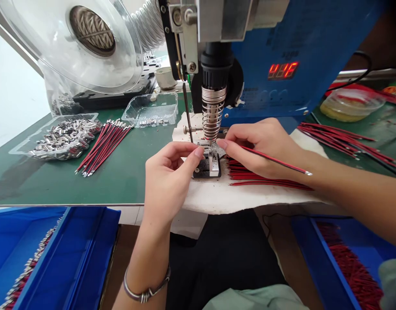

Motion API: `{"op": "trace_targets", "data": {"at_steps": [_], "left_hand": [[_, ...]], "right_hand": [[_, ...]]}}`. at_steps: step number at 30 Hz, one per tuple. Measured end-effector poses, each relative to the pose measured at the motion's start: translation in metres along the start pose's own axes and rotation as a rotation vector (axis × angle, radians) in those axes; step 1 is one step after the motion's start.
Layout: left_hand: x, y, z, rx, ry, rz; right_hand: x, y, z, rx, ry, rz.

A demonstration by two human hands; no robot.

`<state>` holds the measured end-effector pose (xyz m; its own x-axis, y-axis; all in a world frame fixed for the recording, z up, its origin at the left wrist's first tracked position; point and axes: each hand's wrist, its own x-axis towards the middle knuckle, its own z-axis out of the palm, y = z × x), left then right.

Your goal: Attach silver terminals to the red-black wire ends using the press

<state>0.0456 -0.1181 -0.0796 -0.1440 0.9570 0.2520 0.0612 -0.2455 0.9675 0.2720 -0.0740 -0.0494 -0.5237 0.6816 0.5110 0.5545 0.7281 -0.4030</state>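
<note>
My right hand (265, 146) pinches a red-and-black wire (275, 160) whose tinned end sticks out past my wrist. Its fingertips are at the tip of a soldering iron (213, 107) wrapped in a coil spring, pointing straight down. On the other side of the tip, my left hand (172, 172) is closed with thumb and index finger together; whatever lies between them is too small to make out. Just below the fingertips sits a small black-and-metal fixture (214, 165). Under my right hand, a bunch of red-and-black wires (249, 177) lies on a white cloth (211, 199).
A blue machine (265, 99) with a red display stands behind. To the left are a tray of metal connectors (65, 135), a wire bundle (103, 148) and a clear tray (156, 110). More wires (343, 140) lie right. Blue bins (72, 258) flank my lap.
</note>
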Motion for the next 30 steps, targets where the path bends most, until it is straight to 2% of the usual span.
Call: {"op": "trace_targets", "data": {"at_steps": [7,15,20,30], "left_hand": [[-0.001,0.004,0.001,0.030,0.013,0.001],[-0.001,0.005,0.002,0.037,0.028,-0.011],[-0.001,0.004,0.001,0.039,0.012,-0.007],[-0.003,0.002,-0.003,0.050,-0.013,-0.008]], "right_hand": [[0.000,-0.001,-0.002,-0.097,0.042,-0.027],[-0.002,-0.003,-0.007,-0.097,0.063,-0.104],[-0.003,-0.003,-0.011,-0.092,0.053,-0.105],[-0.003,-0.002,-0.009,-0.109,0.102,-0.165]]}}
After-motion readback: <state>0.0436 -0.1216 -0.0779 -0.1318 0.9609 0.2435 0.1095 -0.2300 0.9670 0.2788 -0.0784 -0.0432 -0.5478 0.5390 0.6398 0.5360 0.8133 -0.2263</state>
